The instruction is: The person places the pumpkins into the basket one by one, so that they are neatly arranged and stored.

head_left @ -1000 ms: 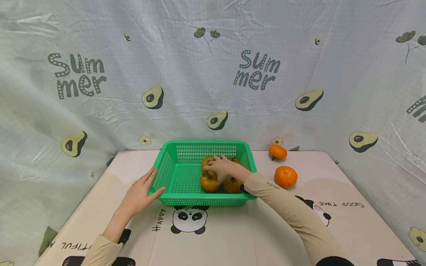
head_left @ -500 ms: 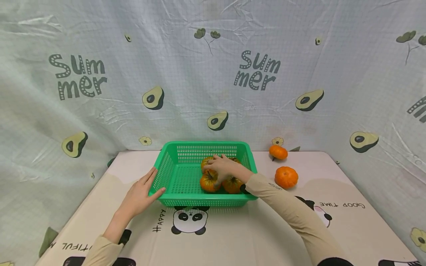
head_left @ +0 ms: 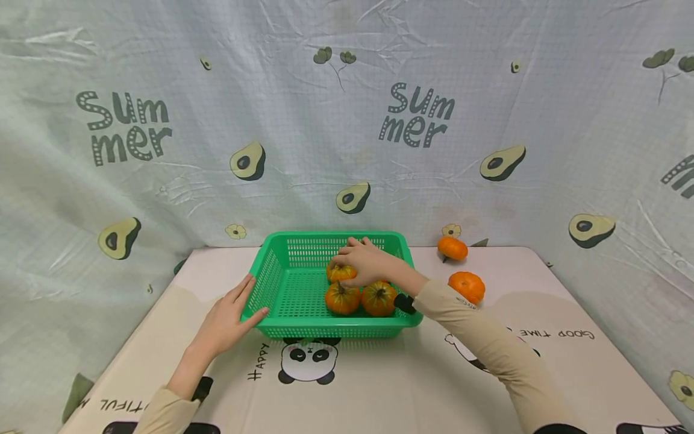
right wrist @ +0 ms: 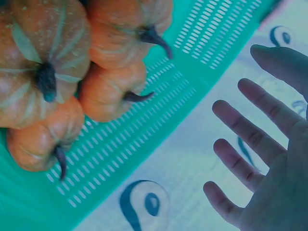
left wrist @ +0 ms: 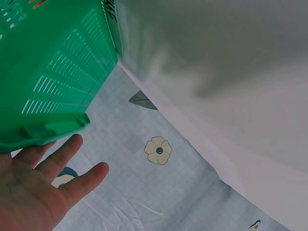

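Observation:
A green slotted plastic basket [head_left: 325, 325] stands on the table with several small striped pumpkins in its right half. Two of them are plainly visible at the front, the front left pumpkin [head_left: 343, 301] and the front right pumpkin [head_left: 379, 299]. My right hand [head_left: 364, 263] hovers over the group and partly covers a back pumpkin [head_left: 339, 274]. In the right wrist view the fingers [right wrist: 245, 125] are spread, apart from the stemmed pumpkins [right wrist: 113, 91], and hold nothing. My left hand [head_left: 225, 316] touches the basket's left rim with straight fingers [left wrist: 62, 156].
Two orange pumpkins sit on the table right of the basket, a back one [head_left: 452, 248] and a nearer one [head_left: 467, 286], whose lower edge my right sleeve overlaps. A printed cloth [head_left: 303, 120] hangs behind the table.
My right hand has lifted off the pumpkins, and its wrist has shifted slightly right. More of the two front pumpkins shows. My left hand stays at the rim.

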`<state>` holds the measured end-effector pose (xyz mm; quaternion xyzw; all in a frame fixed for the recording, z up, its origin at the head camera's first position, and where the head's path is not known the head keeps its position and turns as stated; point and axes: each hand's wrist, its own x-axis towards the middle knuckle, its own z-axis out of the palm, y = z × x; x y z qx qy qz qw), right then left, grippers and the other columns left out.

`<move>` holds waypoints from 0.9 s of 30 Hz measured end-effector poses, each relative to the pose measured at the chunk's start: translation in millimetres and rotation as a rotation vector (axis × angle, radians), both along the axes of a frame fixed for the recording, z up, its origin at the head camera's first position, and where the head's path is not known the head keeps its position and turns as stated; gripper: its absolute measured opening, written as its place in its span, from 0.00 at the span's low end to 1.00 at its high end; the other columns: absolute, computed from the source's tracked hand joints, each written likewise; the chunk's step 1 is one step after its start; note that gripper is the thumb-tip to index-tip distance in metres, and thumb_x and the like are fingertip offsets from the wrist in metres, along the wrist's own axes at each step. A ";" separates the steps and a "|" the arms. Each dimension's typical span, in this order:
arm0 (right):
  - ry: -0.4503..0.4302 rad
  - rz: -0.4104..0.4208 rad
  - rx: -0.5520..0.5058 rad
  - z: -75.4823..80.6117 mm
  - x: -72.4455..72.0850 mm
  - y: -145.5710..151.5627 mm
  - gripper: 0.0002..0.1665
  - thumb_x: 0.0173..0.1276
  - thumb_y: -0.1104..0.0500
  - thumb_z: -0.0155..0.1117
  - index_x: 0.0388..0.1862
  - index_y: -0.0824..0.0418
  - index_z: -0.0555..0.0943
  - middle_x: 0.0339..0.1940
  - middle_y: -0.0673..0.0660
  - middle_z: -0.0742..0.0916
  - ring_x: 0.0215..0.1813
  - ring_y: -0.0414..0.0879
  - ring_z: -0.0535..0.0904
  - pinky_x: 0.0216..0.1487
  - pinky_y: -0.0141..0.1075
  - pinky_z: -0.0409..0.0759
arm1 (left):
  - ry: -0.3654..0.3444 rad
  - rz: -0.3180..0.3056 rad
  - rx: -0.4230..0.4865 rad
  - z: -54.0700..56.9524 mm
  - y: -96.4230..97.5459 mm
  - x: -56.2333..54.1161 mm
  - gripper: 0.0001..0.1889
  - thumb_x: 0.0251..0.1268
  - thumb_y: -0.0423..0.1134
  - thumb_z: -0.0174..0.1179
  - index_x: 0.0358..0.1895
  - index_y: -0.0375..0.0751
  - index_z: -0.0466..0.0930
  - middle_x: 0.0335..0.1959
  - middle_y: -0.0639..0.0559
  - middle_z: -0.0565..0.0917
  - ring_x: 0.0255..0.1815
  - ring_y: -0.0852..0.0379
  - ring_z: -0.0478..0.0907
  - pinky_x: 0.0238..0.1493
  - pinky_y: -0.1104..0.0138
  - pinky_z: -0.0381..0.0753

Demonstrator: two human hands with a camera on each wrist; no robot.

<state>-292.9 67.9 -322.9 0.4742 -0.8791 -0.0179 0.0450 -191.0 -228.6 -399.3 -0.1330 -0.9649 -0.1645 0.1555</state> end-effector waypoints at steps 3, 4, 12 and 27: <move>0.020 0.012 -0.011 5.9 5.7 3.1 0.19 0.58 0.47 0.60 0.50 0.42 0.75 0.45 0.45 0.80 0.37 0.44 0.61 0.36 0.38 0.55 | -0.001 -0.001 0.000 0.3 0.0 0.3 0.40 0.60 0.57 0.51 0.66 0.30 0.53 0.67 0.35 0.57 0.64 0.35 0.60 0.58 0.46 0.64; 0.027 0.015 -0.009 7.6 7.9 4.2 0.19 0.59 0.47 0.60 0.51 0.42 0.75 0.45 0.46 0.80 0.37 0.44 0.61 0.36 0.38 0.55 | -0.003 -0.001 -0.001 0.4 0.1 0.4 0.40 0.60 0.57 0.50 0.66 0.30 0.53 0.67 0.35 0.57 0.64 0.35 0.60 0.58 0.46 0.64; 0.091 0.016 -0.030 13.5 23.7 21.9 0.18 0.59 0.47 0.60 0.50 0.45 0.76 0.45 0.46 0.81 0.38 0.44 0.61 0.37 0.38 0.57 | 0.002 -0.005 -0.004 -0.6 0.2 -0.5 0.40 0.60 0.57 0.50 0.67 0.30 0.53 0.67 0.35 0.57 0.63 0.35 0.60 0.58 0.45 0.64; 0.105 -0.010 -0.232 -5.2 32.3 78.6 0.11 0.61 0.54 0.58 0.42 0.51 0.79 0.38 0.48 0.81 0.40 0.43 0.67 0.40 0.38 0.66 | 0.001 -0.001 -0.001 -0.3 0.2 -0.6 0.40 0.60 0.56 0.51 0.66 0.30 0.53 0.67 0.35 0.57 0.63 0.35 0.60 0.58 0.45 0.64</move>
